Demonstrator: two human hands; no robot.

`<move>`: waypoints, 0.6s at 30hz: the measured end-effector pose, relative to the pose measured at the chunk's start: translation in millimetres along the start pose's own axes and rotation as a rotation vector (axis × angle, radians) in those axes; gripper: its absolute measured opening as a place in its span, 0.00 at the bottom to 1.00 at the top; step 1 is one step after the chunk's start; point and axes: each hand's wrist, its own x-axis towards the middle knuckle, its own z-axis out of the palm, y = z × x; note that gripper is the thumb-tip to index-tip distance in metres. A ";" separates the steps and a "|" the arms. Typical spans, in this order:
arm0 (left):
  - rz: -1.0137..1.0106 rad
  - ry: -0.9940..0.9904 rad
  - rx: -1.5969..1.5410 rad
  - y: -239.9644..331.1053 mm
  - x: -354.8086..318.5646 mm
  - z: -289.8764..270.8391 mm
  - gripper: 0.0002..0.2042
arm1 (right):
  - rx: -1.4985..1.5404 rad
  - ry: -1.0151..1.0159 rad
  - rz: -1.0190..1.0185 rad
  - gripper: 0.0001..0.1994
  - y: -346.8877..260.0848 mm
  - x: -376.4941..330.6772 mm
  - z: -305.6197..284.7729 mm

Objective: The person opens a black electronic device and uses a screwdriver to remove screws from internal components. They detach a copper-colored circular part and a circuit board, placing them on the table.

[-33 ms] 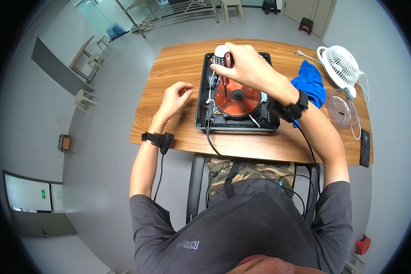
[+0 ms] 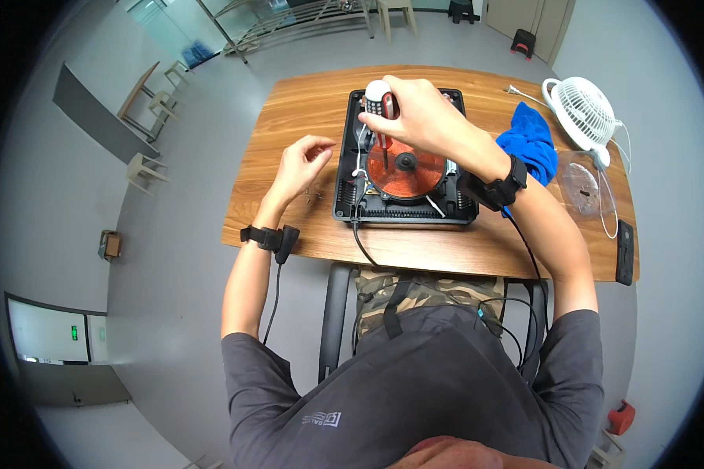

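Note:
An opened induction cooker, a black housing (image 2: 343, 205) with a round copper coil (image 2: 418, 178), lies on the wooden table in front of me. Wrapped around the handle of a screwdriver (image 2: 384, 133), my right hand (image 2: 418, 113) holds it upright over the coil's left part. The handle is red and black with a white end. Whether the tip touches the coil or something beneath it, I cannot tell. My left hand (image 2: 301, 166) hovers just left of the housing, fingers loosely bent and thumb apart, nothing visible in it. Several tiny metal pieces, perhaps screws (image 2: 313, 195), lie below it.
A blue cloth (image 2: 530, 141) lies right of the cooker. Beyond it are a white fan (image 2: 587, 113) with its cord, a clear round plastic piece (image 2: 580, 187) and a black strip (image 2: 625, 252). A black cable (image 2: 360, 238) leaves the housing toward the table's front edge.

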 end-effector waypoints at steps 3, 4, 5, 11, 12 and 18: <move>0.124 -0.070 -0.129 36.2 4.3 10.6 0.13 | 0.002 0.002 -0.016 0.22 1.7 -7.3 10.1; 0.172 -0.099 -0.130 51.2 4.2 13.5 0.13 | 0.023 0.013 -0.045 0.22 4.0 -9.5 13.1; 0.200 -0.114 -0.086 70.4 2.2 16.3 0.11 | 0.041 0.025 -0.072 0.21 6.9 -12.1 15.8; 0.206 -0.185 -0.045 75.2 -3.3 31.2 0.09 | 0.034 0.004 -0.040 0.21 5.6 -24.0 26.1; 0.210 -0.186 -0.038 75.2 -3.7 31.7 0.09 | 0.030 0.001 -0.036 0.21 6.5 -23.9 26.5; 0.225 -0.158 -0.042 72.6 -4.6 33.2 0.10 | 0.038 -0.022 -0.026 0.21 4.2 -23.7 30.2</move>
